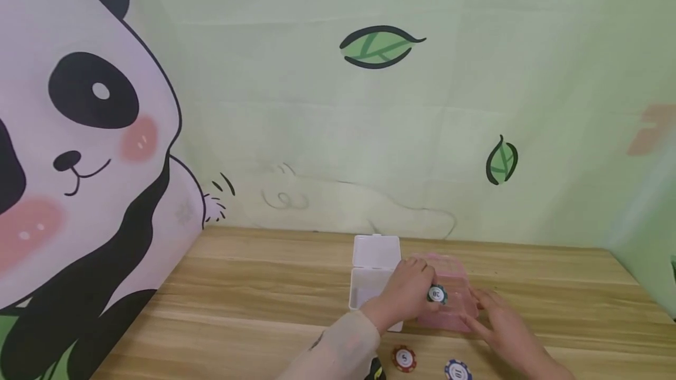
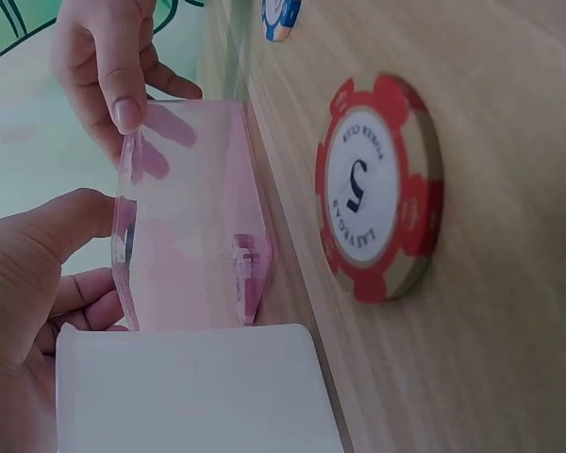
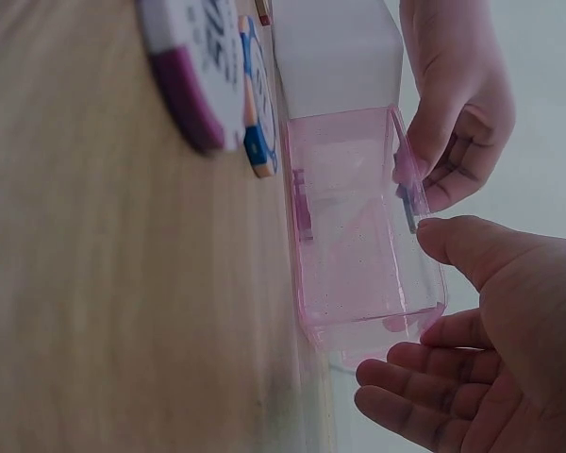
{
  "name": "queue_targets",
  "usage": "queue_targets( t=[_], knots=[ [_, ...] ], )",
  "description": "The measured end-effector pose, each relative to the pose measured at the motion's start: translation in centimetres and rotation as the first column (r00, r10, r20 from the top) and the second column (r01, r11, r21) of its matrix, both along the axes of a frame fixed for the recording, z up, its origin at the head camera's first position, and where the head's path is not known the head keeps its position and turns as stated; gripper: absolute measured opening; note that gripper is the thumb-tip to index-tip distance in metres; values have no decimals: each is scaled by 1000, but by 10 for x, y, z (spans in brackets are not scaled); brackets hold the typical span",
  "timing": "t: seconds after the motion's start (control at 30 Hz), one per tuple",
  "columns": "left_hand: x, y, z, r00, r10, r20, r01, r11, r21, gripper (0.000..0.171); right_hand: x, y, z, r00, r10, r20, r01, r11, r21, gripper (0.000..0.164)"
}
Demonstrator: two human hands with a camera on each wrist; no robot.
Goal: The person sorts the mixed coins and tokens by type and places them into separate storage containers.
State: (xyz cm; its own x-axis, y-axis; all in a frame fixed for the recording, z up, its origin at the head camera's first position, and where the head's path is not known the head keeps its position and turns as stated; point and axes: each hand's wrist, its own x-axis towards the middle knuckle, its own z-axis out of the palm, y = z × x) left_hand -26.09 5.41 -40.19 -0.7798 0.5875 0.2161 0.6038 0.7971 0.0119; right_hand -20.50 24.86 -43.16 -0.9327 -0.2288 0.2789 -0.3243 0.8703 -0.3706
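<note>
My left hand (image 1: 405, 289) pinches a dark green poker chip (image 1: 437, 294) marked 20 over the pink see-through plastic box (image 1: 443, 322). Only the chip's edge shows through the pink wall in the right wrist view. At the box's right end, my right hand (image 1: 504, 327) holds the side, with thumb near the front rim and fingers round the corner. The pink box's lid stands open toward the back. Left of it sits a white plastic box (image 1: 376, 251), its lid open too; my left hand and forearm cover part of it.
A red poker chip (image 1: 404, 359) marked 5 and a blue one (image 1: 458, 370) marked 10 lie in front of the boxes. A purple-edged chip (image 3: 193, 75) appears close in the right wrist view. Behind the wooden table (image 1: 264, 286) hangs a panda-print backdrop (image 1: 296, 104).
</note>
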Motion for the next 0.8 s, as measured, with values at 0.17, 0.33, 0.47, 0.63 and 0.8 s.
queue_targets(
  t=[0.17, 0.33, 0.47, 0.63, 0.8],
  knots=[
    [-4, 3, -3, 1000, -3, 9, 3, 1000, -11, 38, 1, -1, 1, 1000, -5, 26, 5, 1000, 6, 59],
    [-6, 4, -4, 1000, -17, 16, 17, 1000, -11, 38, 2, -3, 4, 998, -14, 61, 14, 1000, -6, 58],
    [-7, 4, -5, 999, -31, 10, 31, 999, -7, 36, 1, -3, 3, 998, -9, 66, 9, 1000, -6, 59],
    [-9, 5, -7, 999, -49, -9, 49, 999, -22, 35, 1, -2, 1, 1000, -4, 26, 4, 1000, 1, 59],
    [-9, 6, -7, 998, -55, 11, 55, 998, -32, 35, 1, 0, 0, 1000, -7, 10, 7, 1000, 3, 58]
  ],
)
